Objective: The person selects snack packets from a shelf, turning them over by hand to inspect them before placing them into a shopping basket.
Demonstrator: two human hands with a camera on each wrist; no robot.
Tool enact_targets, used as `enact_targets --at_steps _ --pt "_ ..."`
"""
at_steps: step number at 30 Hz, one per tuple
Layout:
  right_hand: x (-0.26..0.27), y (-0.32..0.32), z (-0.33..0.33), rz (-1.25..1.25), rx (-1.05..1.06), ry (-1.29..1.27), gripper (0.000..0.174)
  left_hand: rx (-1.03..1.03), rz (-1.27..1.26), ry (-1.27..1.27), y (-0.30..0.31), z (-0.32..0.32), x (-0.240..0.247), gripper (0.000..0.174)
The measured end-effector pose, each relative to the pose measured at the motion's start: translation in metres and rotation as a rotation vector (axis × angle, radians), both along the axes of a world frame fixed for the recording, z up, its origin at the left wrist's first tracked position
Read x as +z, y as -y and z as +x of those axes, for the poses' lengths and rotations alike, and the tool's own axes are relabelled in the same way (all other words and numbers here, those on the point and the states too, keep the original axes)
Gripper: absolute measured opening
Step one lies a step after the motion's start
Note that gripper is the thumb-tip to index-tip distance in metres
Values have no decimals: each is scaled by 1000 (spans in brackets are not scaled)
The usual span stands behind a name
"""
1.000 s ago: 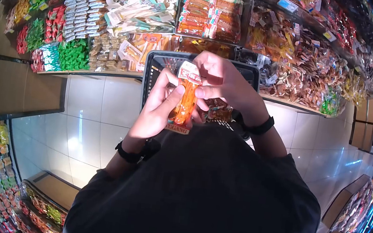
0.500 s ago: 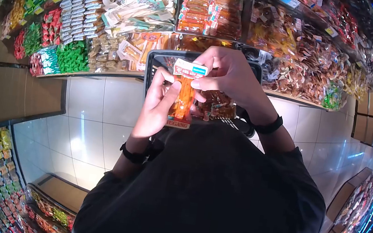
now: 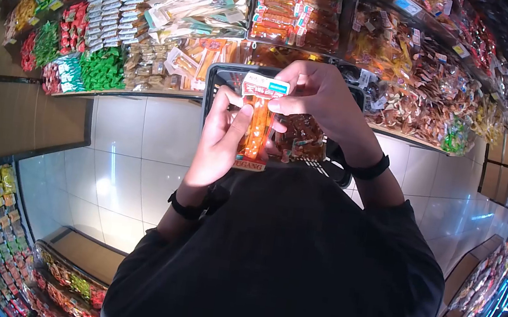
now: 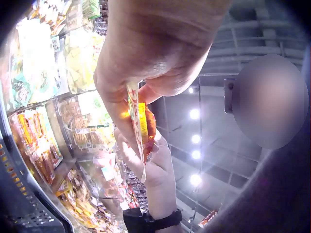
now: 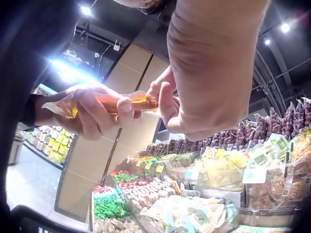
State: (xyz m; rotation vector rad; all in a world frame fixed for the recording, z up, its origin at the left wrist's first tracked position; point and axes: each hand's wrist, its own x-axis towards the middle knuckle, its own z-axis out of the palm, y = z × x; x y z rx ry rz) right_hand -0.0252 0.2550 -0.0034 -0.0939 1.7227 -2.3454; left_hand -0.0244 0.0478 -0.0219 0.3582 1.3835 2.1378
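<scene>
Both hands hold up a clear packet of orange, stick-shaped snack in front of the chest, its white and red label end away from the body. My left hand grips the packet along its left side, thumb on the front and fingers behind. With thumb and fingers, my right hand pinches the top right corner beside the label. Edge on in the left wrist view, the packet looks thin with a bulging middle. The right wrist view shows left fingers curled under the packet.
Beneath the hands is a black basket containing dark brown packets. Shelf bins ahead carry orange packets, white-green packets, green sweets and brown snacks. Pale floor tiles lie left of the body.
The packet tilted so its label turned more toward the head camera, and a blue patch on it came into view. The right hand shifted up toward the packet's top corner. Both hands kept hold.
</scene>
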Motion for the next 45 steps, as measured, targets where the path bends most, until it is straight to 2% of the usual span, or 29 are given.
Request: enact_targets --at_steps 2,6,9,11,14,15,17,19,21,23,25,26,27,29,30,31,33,35,37,39,41,43,45 --pt "0 0 0 45 -20 -11 17 35 -12 -11 -1 0 0 7" --pt "-4 1 0 92 -75 -26 17 -27 -1 32 3 -2 -3 8" --pt "-7 4 2 74 -95 42 14 -18 -22 30 1 -5 -8 9" --pt "-16 9 2 109 -194 -64 17 -6 -48 21 -1 -6 -14 10" --pt "-20 22 8 33 -230 48 27 75 12 83 -6 -9 -18 7" --pt "-15 21 12 19 -115 158 38 70 19 77 -7 -10 -28 7" --pt "-42 38 18 48 -205 -42 40 313 -156 -200 -9 -14 -58 4" --pt "-52 40 20 312 -199 -82 33 366 -76 -113 -19 -17 -55 2" --pt "-67 45 18 211 -199 76 31 406 -2 1 -22 -22 -64 4" --pt "-74 39 7 225 -184 22 27 403 16 -39 -23 -29 -69 4" --pt "-75 24 -18 263 -170 -18 21 478 -155 -66 -22 -36 -68 9" --pt "-75 12 -39 293 -172 2 19 515 -153 -99 -22 -41 -75 16" --pt "-82 -4 -67 240 -280 -9 18 501 -100 -25 -18 -45 -73 17" --pt "-98 -59 -137 800 -387 -281 22 475 -26 22 -10 -49 -72 18" --pt "-99 -80 -168 881 -343 -183 22 482 -22 22 -7 -49 -73 18" --pt "-106 -99 -198 1067 -305 -213 22 459 -18 40 -3 -48 -77 18" --pt "-142 -125 -255 1034 -261 -156 23 443 -12 53 1 -46 -83 18" --pt "-172 -136 -298 1412 -59 -78 19 407 -42 31 4 -43 -87 19" --pt "-219 -147 -326 1427 -38 -136 17 400 -23 83 7 -42 -83 17" --pt "-241 -148 -335 1436 -7 -193 16 386 -30 90 9 -40 -87 17" --pt "-255 -144 -335 1441 -109 -301 14 390 -21 89 13 -39 -90 17" --pt "-236 -130 -320 1406 -134 -224 13 383 -40 135 15 -38 -86 17" --pt "-217 -118 -303 1661 -144 -388 15 373 -61 132 16 -38 -91 16"
